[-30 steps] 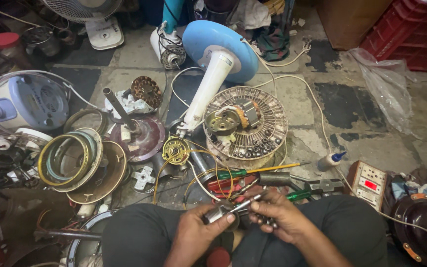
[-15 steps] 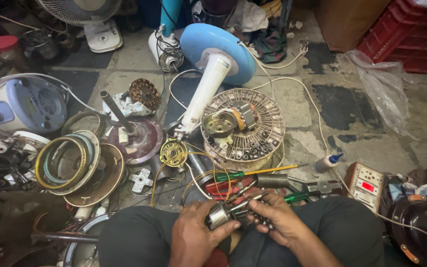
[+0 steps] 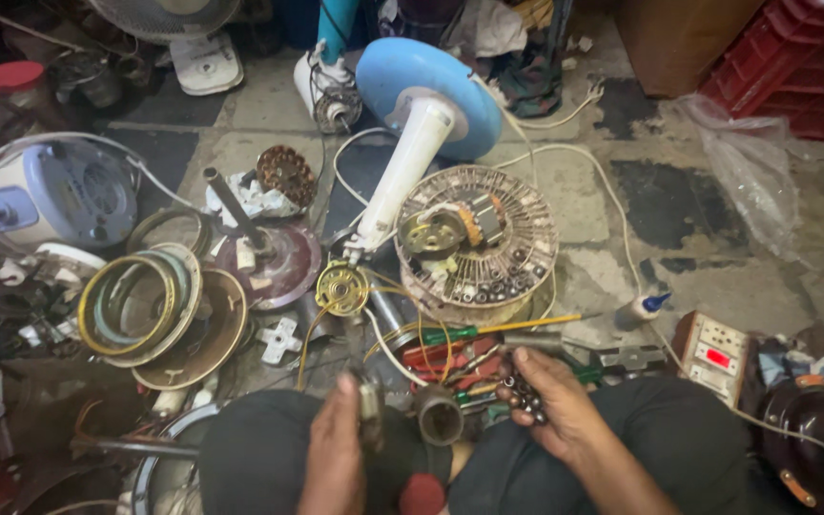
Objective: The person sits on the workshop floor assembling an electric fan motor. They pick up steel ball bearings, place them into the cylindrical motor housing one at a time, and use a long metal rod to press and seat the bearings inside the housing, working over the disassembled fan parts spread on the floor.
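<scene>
Head view is showing us sitting on the floor [image 3: 708, 286] with our knees apart, looking down at a spread of fan parts. Our left hand [image 3: 336, 448] is holding a small metal part [image 3: 369, 412], its fingers closing around it, just above our left knee. Beside it, a short metal cylinder [image 3: 439, 415] is sitting between our knees, its open end facing up; we cannot tell whether either hand is touching it. Our right hand [image 3: 550, 405] is curling loosely around a cluster of small dark pieces [image 3: 524, 396] in its palm, fingers half bent rather than clenched.

Just ahead of the hands, a screwdriver with a green handle [image 3: 450, 335] and yellow shaft is lying across red-handled tools [image 3: 450, 360]. Farther out, a round wire fan guard [image 3: 477, 243] is serving as a tray for a wound motor core and loose bits. A white fan stand with a blue base [image 3: 422, 105] is lying tilted beside it. Stacked rings [image 3: 145, 305] are resting to the left, and a socket box [image 3: 717, 353] is sitting to the right.
</scene>
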### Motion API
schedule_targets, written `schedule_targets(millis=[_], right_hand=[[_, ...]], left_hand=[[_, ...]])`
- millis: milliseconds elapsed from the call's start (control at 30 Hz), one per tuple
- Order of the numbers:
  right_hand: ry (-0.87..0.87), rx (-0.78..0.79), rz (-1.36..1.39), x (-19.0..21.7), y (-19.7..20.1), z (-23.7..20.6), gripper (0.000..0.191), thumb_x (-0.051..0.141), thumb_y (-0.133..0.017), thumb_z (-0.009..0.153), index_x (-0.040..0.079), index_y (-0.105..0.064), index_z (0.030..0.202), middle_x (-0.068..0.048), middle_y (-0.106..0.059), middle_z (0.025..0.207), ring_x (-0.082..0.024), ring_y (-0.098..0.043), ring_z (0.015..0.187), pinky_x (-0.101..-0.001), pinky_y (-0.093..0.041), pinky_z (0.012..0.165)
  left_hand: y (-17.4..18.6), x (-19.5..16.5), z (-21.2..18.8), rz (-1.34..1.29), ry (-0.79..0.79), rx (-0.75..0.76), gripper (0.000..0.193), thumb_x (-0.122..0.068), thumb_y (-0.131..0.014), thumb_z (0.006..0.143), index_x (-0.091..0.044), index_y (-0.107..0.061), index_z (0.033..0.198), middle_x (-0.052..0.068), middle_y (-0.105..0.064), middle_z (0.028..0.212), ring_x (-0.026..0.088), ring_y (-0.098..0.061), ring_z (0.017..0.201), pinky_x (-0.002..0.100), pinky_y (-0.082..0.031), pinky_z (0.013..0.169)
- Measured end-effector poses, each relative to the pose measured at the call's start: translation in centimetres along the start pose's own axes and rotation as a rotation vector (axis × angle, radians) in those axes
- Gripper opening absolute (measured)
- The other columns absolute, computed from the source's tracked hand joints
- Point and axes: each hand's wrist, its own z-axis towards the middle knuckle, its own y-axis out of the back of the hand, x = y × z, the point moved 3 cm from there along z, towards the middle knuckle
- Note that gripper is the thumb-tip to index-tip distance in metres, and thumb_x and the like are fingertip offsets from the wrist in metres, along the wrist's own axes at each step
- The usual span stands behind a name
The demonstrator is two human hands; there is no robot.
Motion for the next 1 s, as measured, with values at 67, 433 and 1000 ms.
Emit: schedule_targets(millis=[67, 433, 1000], right_hand=[[-0.022, 0.008, -0.064, -0.8, -0.7, -0.3, 0.034, 0.03, -0.065, 0.097, 0.002, -0.065, 0.116, -0.004, -0.065, 0.091, -0.016, -0.061, 0.071, -0.0221, -0.039, 0.041], [-0.063, 0.038, 0.1, -3.3, -5.0, -4.2, 0.027, 0.029, -0.066, 0.096, 0.006, -0.068, 0.11, -0.003, -0.068, 0.089, -0.014, -0.061, 0.071, -0.0218, -0.039, 0.043], [-0.121, 0.07, 0.358, -2.3, -6.2, -3.7, 0.034, 0.038, -0.063, 0.095, 0.012, -0.061, 0.117, -0.004, -0.064, 0.094, -0.018, -0.062, 0.076, -0.0213, -0.041, 0.042]], left_hand=[[-0.3, 0.8, 0.0, -0.224, 0.018, 0.08, 0.062, -0.058, -0.044, 0.102, 0.0, -0.064, 0.112, 0.009, -0.069, 0.091, 0.017, -0.063, 0.08, 0.034, -0.05, 0.069], [-4.9, 1.5, -0.5, -0.307, -0.085, 0.168, 0.026, -0.026, -0.064, 0.1, -0.003, -0.062, 0.113, 0.005, -0.071, 0.083, 0.009, -0.059, 0.066, 0.025, -0.047, 0.058], [-4.9, -0.6, -1.6, -0.242, -0.137, 0.206, 0.048, -0.006, -0.072, 0.091, 0.002, -0.054, 0.135, 0.009, -0.075, 0.107, 0.014, -0.071, 0.094, 0.029, -0.058, 0.085]])
